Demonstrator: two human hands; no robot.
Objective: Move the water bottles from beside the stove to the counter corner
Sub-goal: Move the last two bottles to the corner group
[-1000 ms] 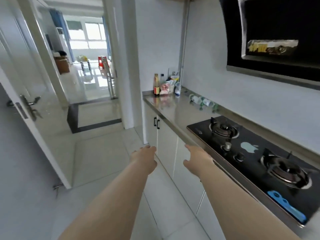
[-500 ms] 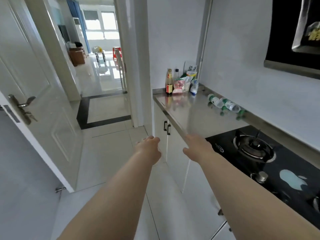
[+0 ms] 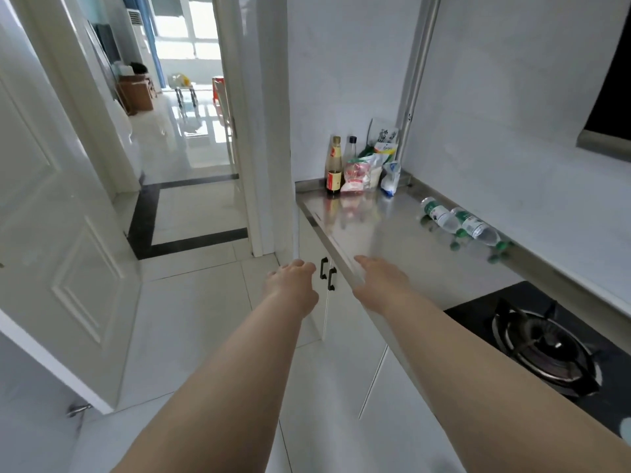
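Note:
Two clear water bottles with green labels and green caps lie on their sides along the back of the steel counter (image 3: 375,233): one bottle (image 3: 438,214) farther off, the other bottle (image 3: 478,228) closer to the black gas stove (image 3: 543,339). My left hand (image 3: 292,283) hangs in the air in front of the cabinet doors, fingers loosely bent, holding nothing. My right hand (image 3: 382,279) reaches over the counter's front edge with relaxed fingers and is empty. Both hands are well short of the bottles.
At the counter's far corner stand a sauce bottle (image 3: 334,167), a second dark-capped bottle (image 3: 351,148) and several food bags (image 3: 367,172). An open white door (image 3: 58,216) stands on the left. A doorway leads to a bright room. A pipe (image 3: 415,76) runs up the wall.
The view has moved forward along the counter; the bottles and the corner items are nearer and the stove has slid to the lower right. Both hands stay outstretched and empty.

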